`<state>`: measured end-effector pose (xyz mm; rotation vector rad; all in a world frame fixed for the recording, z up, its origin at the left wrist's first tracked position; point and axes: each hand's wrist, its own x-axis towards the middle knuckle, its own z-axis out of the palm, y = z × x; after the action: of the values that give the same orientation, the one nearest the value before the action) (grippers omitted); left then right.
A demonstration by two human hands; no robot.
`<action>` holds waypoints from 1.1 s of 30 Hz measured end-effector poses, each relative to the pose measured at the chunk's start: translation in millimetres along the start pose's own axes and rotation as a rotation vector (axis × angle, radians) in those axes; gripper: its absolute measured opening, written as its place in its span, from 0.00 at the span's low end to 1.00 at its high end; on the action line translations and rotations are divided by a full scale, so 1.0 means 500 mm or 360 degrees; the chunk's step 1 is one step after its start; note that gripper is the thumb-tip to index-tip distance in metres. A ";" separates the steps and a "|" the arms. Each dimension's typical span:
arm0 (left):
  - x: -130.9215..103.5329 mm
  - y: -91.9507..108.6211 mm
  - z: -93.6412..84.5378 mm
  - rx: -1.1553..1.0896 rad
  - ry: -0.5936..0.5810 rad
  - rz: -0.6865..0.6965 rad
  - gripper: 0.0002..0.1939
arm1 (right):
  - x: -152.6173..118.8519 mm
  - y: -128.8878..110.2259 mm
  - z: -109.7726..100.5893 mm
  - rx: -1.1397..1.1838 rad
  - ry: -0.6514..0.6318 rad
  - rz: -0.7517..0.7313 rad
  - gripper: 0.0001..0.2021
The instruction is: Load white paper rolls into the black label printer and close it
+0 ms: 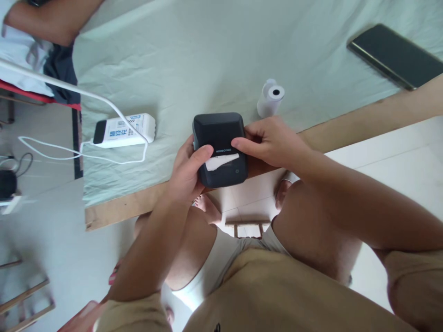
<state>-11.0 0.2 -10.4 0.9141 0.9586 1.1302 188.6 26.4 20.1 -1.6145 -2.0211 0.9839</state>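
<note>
Left hand (185, 174) and right hand (272, 142): fingers clamped on black device (222, 148); cover (218, 128) appears closed, white strip (218, 162) showing; white roll (267, 104) sits outside it, on the surface (207, 60)

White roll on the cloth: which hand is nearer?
Right. The right hand is just below the white roll in the picture, holding the black device; the left hand is farther off, gripping its left side.

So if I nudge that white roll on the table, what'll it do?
Standing on end, the white roll would probably tip under a push, then might roll, being round. Its loose end sticking out could unwind.
</note>
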 end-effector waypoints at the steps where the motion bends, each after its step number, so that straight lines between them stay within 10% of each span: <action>1: 0.000 -0.001 0.001 0.0021 -0.0003 0.0014 0.16 | 0.000 0.000 0.002 -0.0017 0.0004 0.0001 0.30; 12: 0.004 0.022 0.053 -0.0155 0.0314 -0.0212 0.21 | -0.005 0.040 0.025 0.0104 0.0391 -0.0408 0.24; 18: 0.008 0.019 0.041 -0.0220 0.0468 -0.0327 0.22 | -0.012 0.039 0.013 0.0360 0.0272 -0.0520 0.21; 27: 0.007 0.018 0.031 -0.0286 0.0422 -0.0239 0.17 | -0.007 0.044 0.007 0.0496 0.0076 -0.0653 0.23; 33: 0.008 0.017 0.029 -0.0307 0.0373 -0.0359 0.18 | -0.019 0.039 0.002 0.0632 0.0357 -0.0771 0.18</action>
<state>0.5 4.3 1.7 0.5112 1.0916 1.1289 204.1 19.2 6.8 -0.9236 -1.7951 0.8976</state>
